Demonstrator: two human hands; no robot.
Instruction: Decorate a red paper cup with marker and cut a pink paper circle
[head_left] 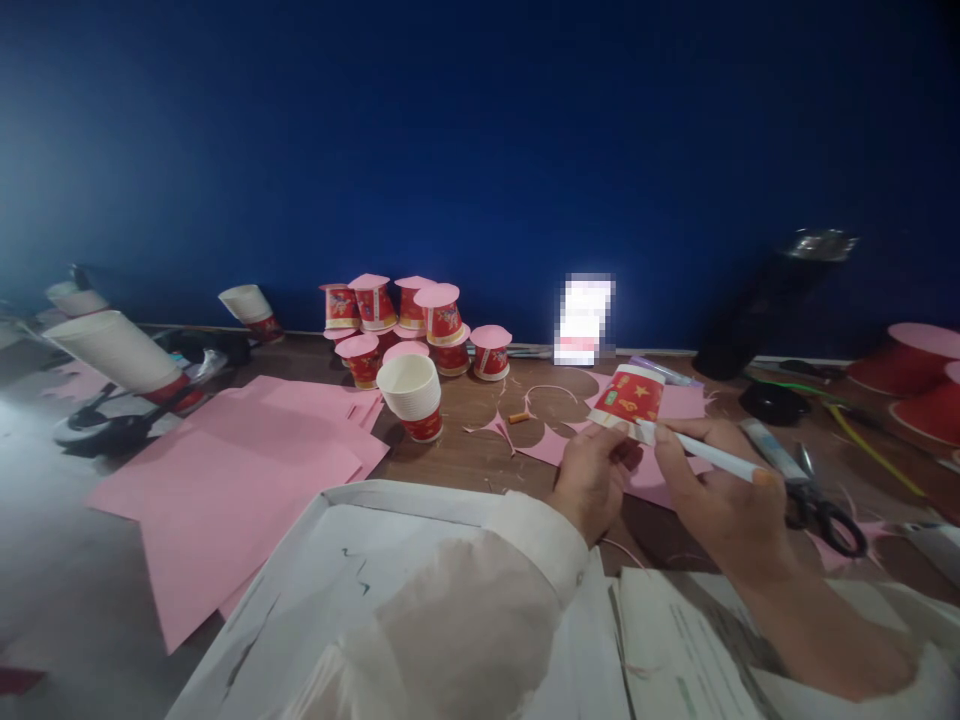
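My left hand (596, 480) is closed around the rim end of a red paper cup (631, 395) with gold print, which is tilted with its base pointing away from me. My right hand (720, 490) grips a white pen (712, 455), its tip at the cup's pale rim beside my left fingers. Whether the tip touches the cup I cannot tell. Under and around the hands lie pink paper offcuts (547, 447) with round cut edges. Black-handled scissors (836, 525) rest to the right of my right hand.
A nested stack of paper cups (409, 390) stands left of my hands. Behind it are several red cups topped with pink paper discs (436, 296). Pink sheets (255, 470) cover the left side. A lit phone (583, 320) leans on the blue wall (480, 150); a dark bottle (772, 300) is right.
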